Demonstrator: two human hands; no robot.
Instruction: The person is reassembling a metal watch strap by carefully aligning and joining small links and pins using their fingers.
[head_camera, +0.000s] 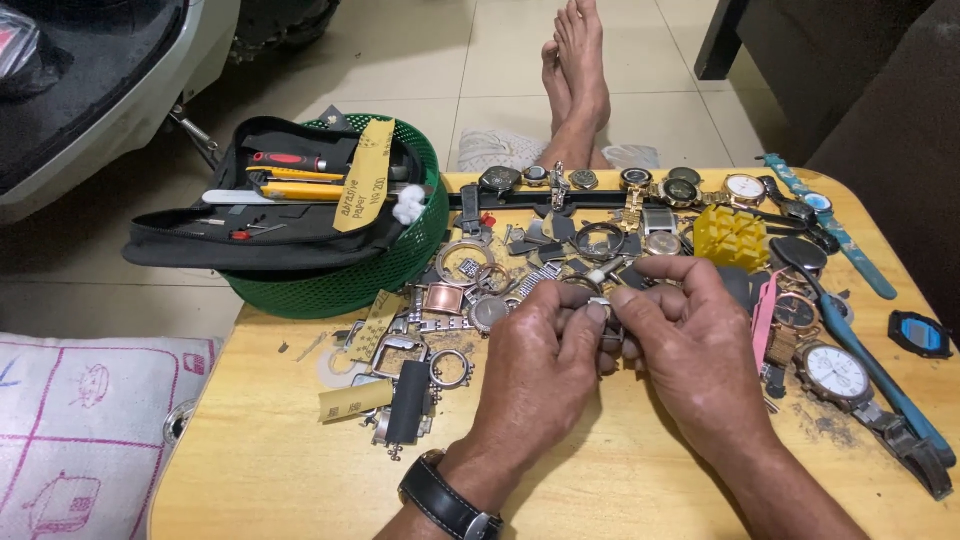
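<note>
- From my remote seat I see both hands meet over the middle of the yellow wooden table (300, 450): the left hand (540, 365) and the right hand (690, 350) pinch one small metal watch part (603, 312) between thumb and fingertips, fingers curled, held just above the tabletop.
- The part shows only as a pale metallic sliver with a ring-like edge between the fingertips; most of it is hidden, so I cannot tell whether it is a case, a bezel or a link.
- My judgement: so little of it sits in the grip that a twist or a squeeze could make it pop free.
- If it drops, it lands beside the heap of loose watch cases and bracelet pieces (470, 290), where a look-alike bit would be hard to pick out again.
- The near table edge is open; a bounce could carry the part to the tiled floor (420, 60).
- An elbow sweep to the right risks nudging the white-dialled wristwatch (835, 372) and the blue-handled tool (880, 380), both close to the right wrist.
- The green mesh basket (400, 265) with its black tool pouch (270, 215) stands well apart.
</note>
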